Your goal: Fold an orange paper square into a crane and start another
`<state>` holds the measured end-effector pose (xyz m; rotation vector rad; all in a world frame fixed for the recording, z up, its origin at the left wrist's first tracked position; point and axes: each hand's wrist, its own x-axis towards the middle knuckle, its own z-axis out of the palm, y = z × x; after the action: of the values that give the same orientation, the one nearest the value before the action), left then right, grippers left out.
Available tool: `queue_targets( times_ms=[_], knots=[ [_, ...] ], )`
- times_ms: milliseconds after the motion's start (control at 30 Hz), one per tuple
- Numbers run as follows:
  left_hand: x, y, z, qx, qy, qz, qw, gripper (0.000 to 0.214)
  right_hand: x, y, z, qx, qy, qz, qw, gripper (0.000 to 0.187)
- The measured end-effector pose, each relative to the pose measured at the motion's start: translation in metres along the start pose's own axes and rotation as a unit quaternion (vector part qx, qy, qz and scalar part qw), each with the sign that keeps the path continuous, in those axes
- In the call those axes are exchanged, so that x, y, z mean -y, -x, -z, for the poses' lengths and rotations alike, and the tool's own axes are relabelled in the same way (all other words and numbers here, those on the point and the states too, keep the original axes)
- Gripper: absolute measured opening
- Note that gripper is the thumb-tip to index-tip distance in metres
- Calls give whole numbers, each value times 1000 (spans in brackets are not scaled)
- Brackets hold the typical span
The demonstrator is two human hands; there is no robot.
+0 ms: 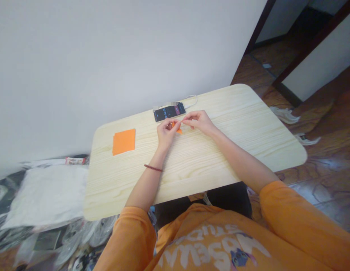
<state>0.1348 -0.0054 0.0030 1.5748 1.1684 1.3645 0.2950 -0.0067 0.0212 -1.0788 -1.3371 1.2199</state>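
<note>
A small folded piece of orange paper (179, 131) is pinched between the thumb and fingers of my left hand (166, 131). My right hand (200, 121) meets it from the right, thumb and forefinger closed at the paper's thin upper tip. Both hands are above the middle of the wooden table (197, 165), just in front of the phone. Fingers cover most of the folded paper, so its full shape is hidden. A flat stack of square orange paper (124, 142) lies to the left of my left hand.
A phone (169, 111) with its screen lit lies at the table's back edge, a white cable (194, 101) running from it. Behind stands a white wall (121, 56). A white bag (50, 192) and plastic-wrapped items sit left of the table. Doorways open at the right.
</note>
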Motion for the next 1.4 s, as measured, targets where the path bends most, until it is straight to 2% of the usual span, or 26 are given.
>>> queue_targets(
  times_ms=[200,433,600,767,1000,1400],
  knots=[
    [2,0,0,4,-2,-4,1000,17,-7,-3,0,11,-28,-16,999,29],
    [4,-1,-1,18,12,15,1000,19,-6,-2,1,20,11,19,1000,27],
    [5,-2,-1,4,0,17,1000,21,-7,-2,1,2,31,29,999,26],
    [4,-3,-1,13,-3,19,1000,22,-9,-2,2,3,47,24,999,24],
    [5,-3,0,30,-9,32,999,22,-10,-4,3,-5,15,10,1000,25],
    [6,-2,0,46,-17,11,999,19,-5,-2,4,5,26,6,1000,28]
  ],
)
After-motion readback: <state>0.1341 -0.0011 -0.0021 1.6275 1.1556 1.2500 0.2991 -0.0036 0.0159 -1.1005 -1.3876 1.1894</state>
